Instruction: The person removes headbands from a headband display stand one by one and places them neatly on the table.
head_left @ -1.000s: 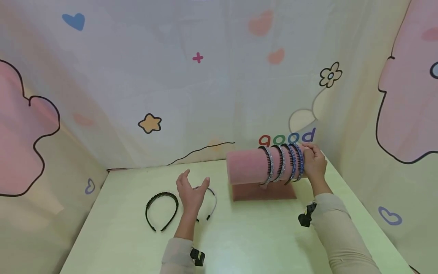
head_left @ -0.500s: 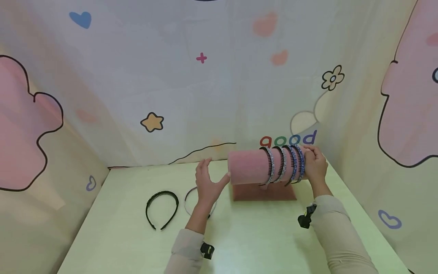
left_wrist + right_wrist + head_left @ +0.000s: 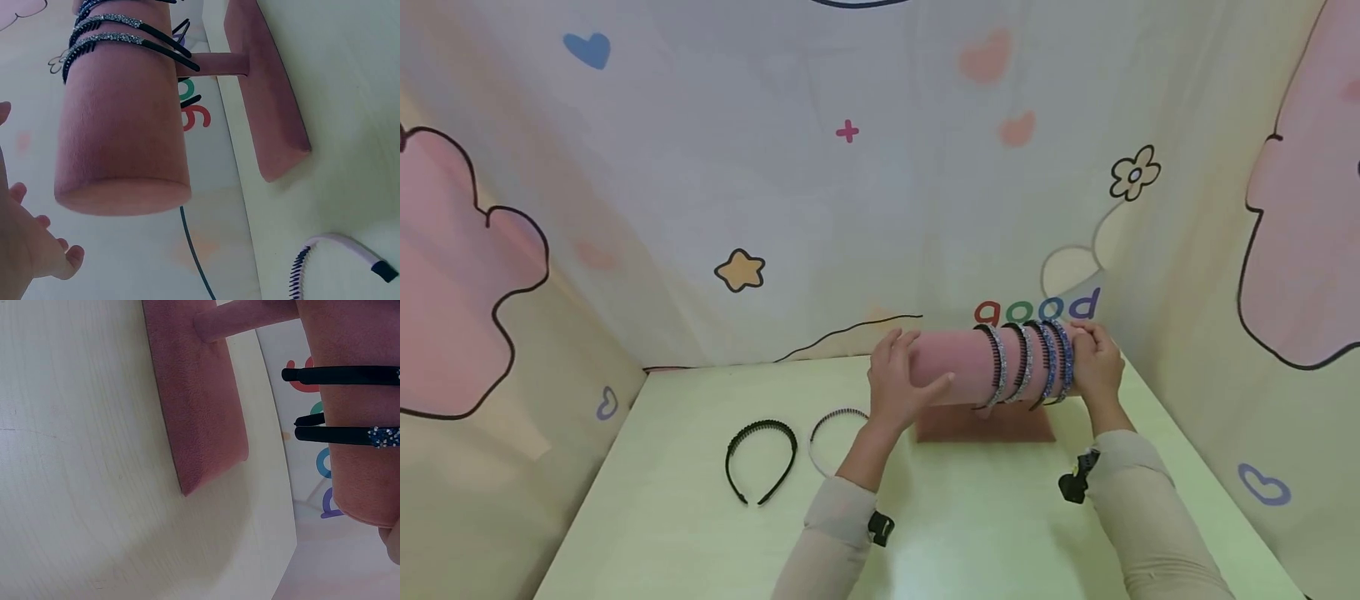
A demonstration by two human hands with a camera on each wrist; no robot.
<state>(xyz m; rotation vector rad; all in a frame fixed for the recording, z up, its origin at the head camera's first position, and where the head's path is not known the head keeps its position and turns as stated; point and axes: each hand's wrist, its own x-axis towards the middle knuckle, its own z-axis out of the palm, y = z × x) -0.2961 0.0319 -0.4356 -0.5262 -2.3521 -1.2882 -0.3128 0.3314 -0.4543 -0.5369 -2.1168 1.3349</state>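
A pink padded cylinder lies level on its pink stand, whose base rests on the table. Several glittery headbands circle its right half, silver ones to the left and blue ones to the right. My right hand grips the cylinder's right end; only a bit of a finger shows in the right wrist view. My left hand is at the left end, thumb and fingers spread. In the left wrist view that hand stays beside the cylinder, with a gap visible.
On the table, left of the stand, lie a black toothed headband and a thin white one, partly hidden by my left arm. Patterned cloth hangs behind and at both sides.
My left hand has moved right, from above the white headband to the cylinder's left end, fingers still spread. My right hand keeps its grip, and the cylinder has hardly moved.
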